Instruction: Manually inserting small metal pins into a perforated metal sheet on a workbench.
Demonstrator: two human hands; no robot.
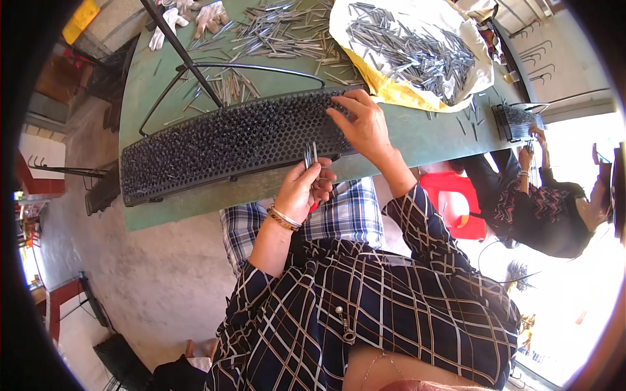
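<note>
My left hand (302, 188) is closed around a few thin metal rods (311, 154), which stick up past the fingertips at the front edge of a long black perforated rack (287, 139). The rack lies tilted on the green table, and dark rod ends fill most of its left and middle holes. Toward its right end, many holes show bare. Over that end is my right hand (366, 126), fingers bent, with thumb and forefinger tips apart close to the holes. No rod shows between them, though dark detail there is hard to make out.
Loose metal rods (280, 32) lie scattered on the table (417, 133) beyond the rack. A white and yellow sack (385, 91) holds a heap more. Black metal bars (179, 49) rise behind the rack. Gloves (169, 27) lie far left; a red stool (450, 202) and another person (541, 208) are right.
</note>
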